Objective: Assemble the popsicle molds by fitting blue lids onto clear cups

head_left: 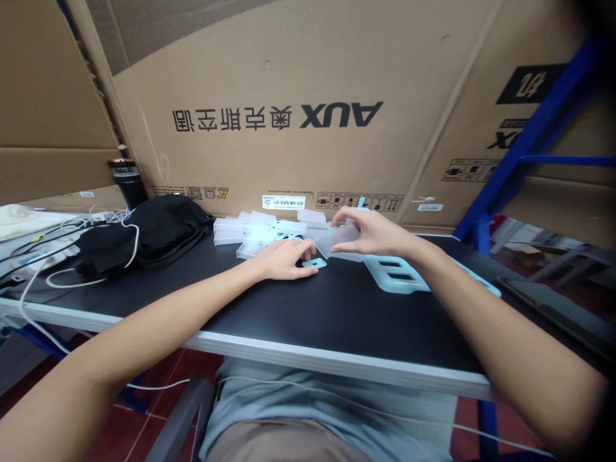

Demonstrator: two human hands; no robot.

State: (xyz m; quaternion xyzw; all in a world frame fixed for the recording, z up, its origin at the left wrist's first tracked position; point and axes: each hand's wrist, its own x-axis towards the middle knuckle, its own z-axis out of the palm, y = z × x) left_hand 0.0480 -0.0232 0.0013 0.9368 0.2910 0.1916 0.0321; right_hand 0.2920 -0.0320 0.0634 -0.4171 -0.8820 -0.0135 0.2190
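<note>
My right hand (368, 231) grips a frosted translucent plastic box (342, 236) between thumb and fingers, holding it tilted just above the table. To its left, my left hand (289, 258) rests low over the black tabletop, fingers bent and thumb stretched apart from them. Beside its fingertips lies a small light-blue plate (315, 263) with a hole in it; whether the fingers touch it is hard to see. Behind the left hand several translucent plastic boxes (231, 230) lie in a pile, with small light-blue and dark pieces among them. A light-blue frame (397, 287) with rectangular openings lies partly under my right forearm.
Large cardboard panels (269, 154) stand along the back of the black table (289, 321). On the left are a black cloth bag (163, 234), a dark bottle (129, 183) and tangled cables (36, 276). A blue metal post (524, 141) rises at the right.
</note>
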